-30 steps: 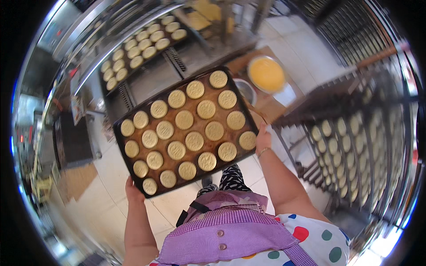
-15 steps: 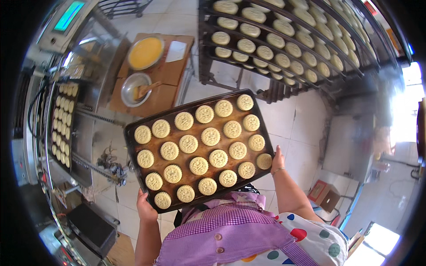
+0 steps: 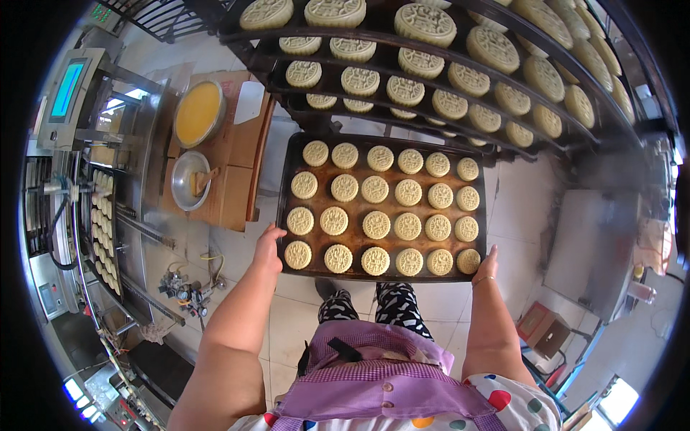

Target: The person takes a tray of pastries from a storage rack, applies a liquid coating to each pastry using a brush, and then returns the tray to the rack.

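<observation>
Between my hands I carry a dark baking tray point(image 3: 359, 207), roughly level, with rows of round, pale, pattern-stamped mooncakes point(image 3: 374, 189) on it. My left hand point(image 3: 270, 249) grips the tray's left edge near the front corner, thumb on the rim. At the right front corner, my right hand point(image 3: 486, 266) is closed on the tray's edge; its fingers are mostly hidden below. Just beyond the tray's far edge stands a dark metal rack point(image 3: 284, 92), whose stacked trays hold many more stamped mooncakes point(image 3: 406, 91).
To the left, a cardboard-topped table point(image 3: 237, 190) bears a bowl of yellow liquid point(image 3: 198, 113) and a metal bowl with a brush point(image 3: 191, 181). A machine with a small screen point(image 3: 68, 90) and another loaded tray point(image 3: 106, 230) stands farther left. A cardboard box point(image 3: 544, 330) is at the right.
The tray has moved forward and right and turned from tilted to nearly straight. My arms are stretched farther out, and the rack looks closer.
</observation>
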Motion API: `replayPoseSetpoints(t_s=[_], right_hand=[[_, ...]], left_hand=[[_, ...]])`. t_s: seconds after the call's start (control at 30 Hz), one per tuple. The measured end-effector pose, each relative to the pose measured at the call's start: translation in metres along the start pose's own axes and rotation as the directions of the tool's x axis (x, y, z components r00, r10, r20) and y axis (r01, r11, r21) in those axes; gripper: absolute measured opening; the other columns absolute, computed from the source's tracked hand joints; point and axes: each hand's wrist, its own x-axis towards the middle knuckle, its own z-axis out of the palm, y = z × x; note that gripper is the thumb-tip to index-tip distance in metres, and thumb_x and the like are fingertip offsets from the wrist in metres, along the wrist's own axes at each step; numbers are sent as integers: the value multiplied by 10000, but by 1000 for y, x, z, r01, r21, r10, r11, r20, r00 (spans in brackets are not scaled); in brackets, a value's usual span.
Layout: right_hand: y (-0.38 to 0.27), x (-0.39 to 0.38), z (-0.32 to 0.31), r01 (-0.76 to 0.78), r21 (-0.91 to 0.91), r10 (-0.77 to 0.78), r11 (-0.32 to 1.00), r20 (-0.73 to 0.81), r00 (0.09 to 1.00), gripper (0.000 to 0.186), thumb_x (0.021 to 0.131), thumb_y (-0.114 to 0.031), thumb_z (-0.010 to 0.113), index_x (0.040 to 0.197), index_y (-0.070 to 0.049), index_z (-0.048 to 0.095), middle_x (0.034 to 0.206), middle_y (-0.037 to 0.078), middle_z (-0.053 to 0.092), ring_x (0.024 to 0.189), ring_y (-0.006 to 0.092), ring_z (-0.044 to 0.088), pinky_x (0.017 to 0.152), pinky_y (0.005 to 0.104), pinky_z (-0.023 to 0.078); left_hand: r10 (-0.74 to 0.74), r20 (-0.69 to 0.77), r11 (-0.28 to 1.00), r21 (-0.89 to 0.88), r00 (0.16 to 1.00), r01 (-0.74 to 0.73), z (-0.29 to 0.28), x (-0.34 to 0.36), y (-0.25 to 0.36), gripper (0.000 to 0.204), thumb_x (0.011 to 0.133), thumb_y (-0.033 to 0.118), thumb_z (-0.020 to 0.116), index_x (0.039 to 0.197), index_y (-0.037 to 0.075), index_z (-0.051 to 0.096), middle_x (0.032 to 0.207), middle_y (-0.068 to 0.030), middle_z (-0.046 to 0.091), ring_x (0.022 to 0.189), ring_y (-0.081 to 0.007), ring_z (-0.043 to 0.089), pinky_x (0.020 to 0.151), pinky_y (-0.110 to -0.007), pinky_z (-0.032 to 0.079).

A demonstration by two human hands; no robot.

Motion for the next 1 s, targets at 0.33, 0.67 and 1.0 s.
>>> replayPoseSetpoints(t_s=[0.33, 0.67, 1.0], right_hand=[[-34, 53, 115, -182, 234, 132, 955, 214, 968, 756, 826, -569, 458, 1274, 36, 383, 1228, 150, 505, 1127, 295, 498, 971, 453, 377], [-52, 27, 201, -489, 548, 116, 679, 577, 808, 526, 874, -309, 430, 1305, -20, 346, 1391, 166, 334, 1315, 324, 268, 1080, 467, 200], [-21, -34, 189, -250, -105, 219, 963, 845, 489, 381, 915, -263, 399, 1255, -99, 454, 1203, 88, 552, 986, 263, 583, 710, 316, 471]], left_hand=[[199, 57, 910, 360, 978, -206, 75, 176, 70, 568, 716, 127, 617, 1243, 18, 435, 1140, -125, 521, 1043, -229, 494, 880, -355, 412], [68, -139, 980, -177, 988, -93, 99, 229, 43, 341, 716, 41, 550, 1056, 53, 531, 914, -58, 562, 818, -160, 543, 739, -292, 448], [1, 315, 912, 388, 949, -130, 97, 150, 38, 633, 804, 39, 507, 1396, 125, 302, 1424, -34, 342, 1279, -186, 353, 1046, -330, 270]])
